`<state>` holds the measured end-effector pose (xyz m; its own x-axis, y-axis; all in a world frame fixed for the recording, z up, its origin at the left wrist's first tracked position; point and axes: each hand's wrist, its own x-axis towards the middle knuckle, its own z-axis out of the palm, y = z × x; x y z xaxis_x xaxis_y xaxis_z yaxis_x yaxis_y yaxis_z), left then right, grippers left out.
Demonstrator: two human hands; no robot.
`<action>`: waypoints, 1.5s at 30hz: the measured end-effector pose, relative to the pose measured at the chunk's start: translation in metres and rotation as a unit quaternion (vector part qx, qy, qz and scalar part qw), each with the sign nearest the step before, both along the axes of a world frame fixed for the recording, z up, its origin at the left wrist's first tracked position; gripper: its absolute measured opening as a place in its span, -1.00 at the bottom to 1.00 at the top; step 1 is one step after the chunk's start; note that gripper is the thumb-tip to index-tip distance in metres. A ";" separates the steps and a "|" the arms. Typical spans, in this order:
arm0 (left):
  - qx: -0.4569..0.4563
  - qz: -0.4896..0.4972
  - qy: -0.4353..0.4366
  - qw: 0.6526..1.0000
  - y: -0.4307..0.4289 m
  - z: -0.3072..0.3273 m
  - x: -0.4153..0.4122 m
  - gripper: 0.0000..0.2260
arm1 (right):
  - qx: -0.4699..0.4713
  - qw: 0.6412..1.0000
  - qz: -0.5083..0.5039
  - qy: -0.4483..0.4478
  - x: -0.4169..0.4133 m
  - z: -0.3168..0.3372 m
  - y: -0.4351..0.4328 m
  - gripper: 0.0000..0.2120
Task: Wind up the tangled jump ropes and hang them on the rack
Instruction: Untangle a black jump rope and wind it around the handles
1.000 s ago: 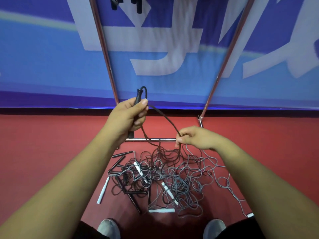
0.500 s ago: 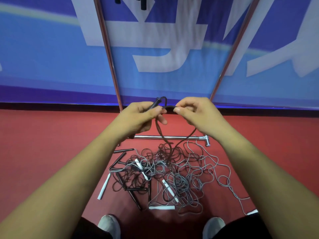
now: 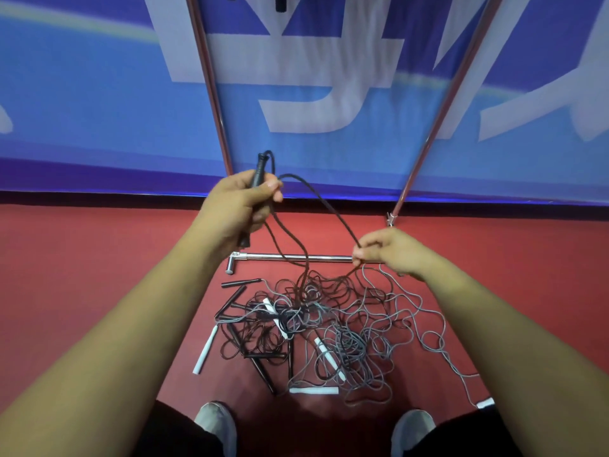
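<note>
My left hand (image 3: 238, 206) grips a black jump rope handle (image 3: 259, 169) upright, with loops of its dark cord pinched under the thumb. From there the black cord (image 3: 324, 206) arcs right and down to my right hand (image 3: 387, 252), which pinches it lower, near the rack's floor bar. Below both hands a tangled pile of ropes (image 3: 316, 324) lies on the red floor, black and grey cords mixed with black and white handles. The held cord runs down into this pile. The metal rack (image 3: 211, 94) stands behind it.
The rack's two slanted poles rise against a blue and white banner (image 3: 313, 103); its horizontal floor bar (image 3: 296, 257) lies just behind the pile. Dark handles hang at the top edge (image 3: 280, 3). My two shoes (image 3: 216, 423) are at the bottom, close to the pile.
My right hand has moved from beside the left hand down and to the right along the cord. The left hand has tipped the handle upright, with another loop added under its thumb.
</note>
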<state>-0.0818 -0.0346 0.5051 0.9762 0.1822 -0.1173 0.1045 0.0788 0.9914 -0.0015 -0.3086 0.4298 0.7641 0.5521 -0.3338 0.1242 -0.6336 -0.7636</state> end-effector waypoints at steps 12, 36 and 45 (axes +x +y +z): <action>0.193 -0.045 -0.021 0.980 -0.010 -0.005 -0.002 -0.88 | 0.138 0.983 -0.013 -0.121 -0.035 0.088 0.043 -0.88; 0.318 0.088 0.011 0.944 -0.009 -0.012 0.002 -0.87 | 0.164 0.980 -0.063 -0.096 -0.013 0.052 0.021 -0.84; 0.200 -0.110 -0.014 0.974 -0.029 -0.005 -0.010 -0.77 | 0.144 0.986 0.038 -0.080 -0.030 0.066 0.039 -0.87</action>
<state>-0.0917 -0.0632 0.5005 0.9986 -0.0060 -0.0529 0.0479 -0.3352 0.9409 -0.0319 -0.2698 0.4959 0.7477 0.6632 -0.0335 0.2963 -0.3784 -0.8769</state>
